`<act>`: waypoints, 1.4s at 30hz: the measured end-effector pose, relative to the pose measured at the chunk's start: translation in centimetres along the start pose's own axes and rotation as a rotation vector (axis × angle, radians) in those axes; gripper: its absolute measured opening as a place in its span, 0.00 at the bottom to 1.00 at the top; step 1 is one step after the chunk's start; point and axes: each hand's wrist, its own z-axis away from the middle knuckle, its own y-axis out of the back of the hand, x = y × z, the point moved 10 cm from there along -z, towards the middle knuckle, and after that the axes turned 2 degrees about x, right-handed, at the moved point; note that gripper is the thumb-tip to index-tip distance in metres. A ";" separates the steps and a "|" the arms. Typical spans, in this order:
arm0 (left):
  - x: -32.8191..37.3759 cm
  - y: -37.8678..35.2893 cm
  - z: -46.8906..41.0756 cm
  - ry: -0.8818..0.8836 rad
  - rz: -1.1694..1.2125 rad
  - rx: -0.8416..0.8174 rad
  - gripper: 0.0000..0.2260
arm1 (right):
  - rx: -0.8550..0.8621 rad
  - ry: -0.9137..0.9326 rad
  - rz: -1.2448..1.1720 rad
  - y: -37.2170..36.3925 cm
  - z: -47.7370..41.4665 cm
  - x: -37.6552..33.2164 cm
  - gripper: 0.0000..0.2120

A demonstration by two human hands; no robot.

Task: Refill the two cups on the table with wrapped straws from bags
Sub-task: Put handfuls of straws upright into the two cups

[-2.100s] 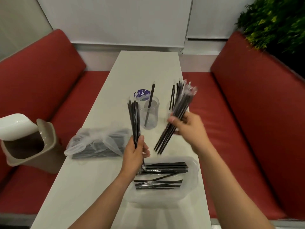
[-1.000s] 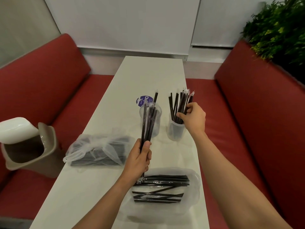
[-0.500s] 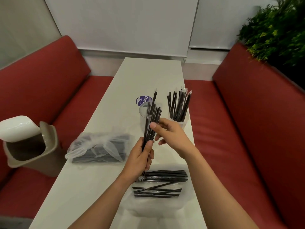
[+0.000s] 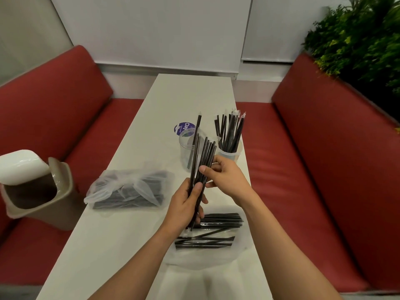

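Step in hand, as I judge it: the fill of the left cup (image 4: 187,154). Your left hand (image 4: 184,205) grips a bundle (image 4: 204,158) of wrapped black straws low on its length, fingers curled round it, and holds it nearly upright above the near middle of the table (image 4: 190,94). Your right hand (image 4: 228,177) closes on the same bundle higher up, thumb in front and fingers behind. Whether it takes the bundle over or only squares it, I cannot tell. The right cup (image 4: 231,153) is packed with straws. The left cup, just beside it, holds a single straw, so about half the work appears done. The next move calls for you to carry the bundle forward over the left cup's rim, lower ends first. Let the straws down together, so that none catches the rim or tips so light a cup. Edges: the right cup stands close to the table's right edge, with the red bench (image 4: 303,169) beyond, so keep your right wrist off it. The open bag (image 4: 205,258) of loose straws lies under your hands. The knotted bag (image 4: 129,191) lies at the left edge, near the bin (image 4: 36,191) on the left seat. Your freest path runs straight ahead, between the knotted bag and the right cup.
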 end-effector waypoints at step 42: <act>0.5 -0.2 -5.6 -0.041 0.086 0.037 0.10 | 0.481 -0.046 0.588 13.2 -12.2 2.9 0.11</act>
